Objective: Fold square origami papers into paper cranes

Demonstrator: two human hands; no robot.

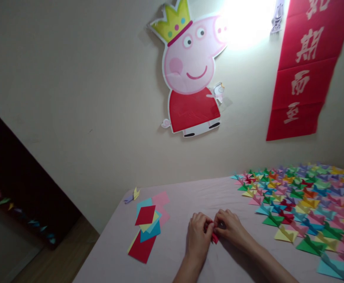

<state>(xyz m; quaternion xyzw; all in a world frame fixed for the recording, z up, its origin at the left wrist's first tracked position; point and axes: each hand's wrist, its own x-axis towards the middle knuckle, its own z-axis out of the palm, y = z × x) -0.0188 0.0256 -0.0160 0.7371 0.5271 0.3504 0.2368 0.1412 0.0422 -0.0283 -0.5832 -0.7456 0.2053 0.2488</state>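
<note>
Toward the near middle of the desk (186,198), in the head view, both hands are meeting over a small red folded paper (215,238); the left hand (199,231) is pinching it from the left with thumb and bent fingers, while the right hand (230,228) is gripping it from the right, the fingertips nearly touching; the paper is showing just below and between them, its upper part being hidden by the fingers; left of the hands, loose paper sheets are lying in an overlapping spread, with a red sheet (145,215) resting near the top, a blue sheet (150,232) showing below it, a larger red sheet (142,247) lying nearest the viewer and pink sheets (161,198) spreading behind; beyond them, a yellow folded paper (135,194) is standing beside a purple folded paper (128,199); on the right, many-coloured paper cranes (309,203) are sitting in close rows; behind the desk, a Peppa Pig cutout (192,110) and a red banner (303,90) with pale characters are hanging on the wall (86,118).
</note>
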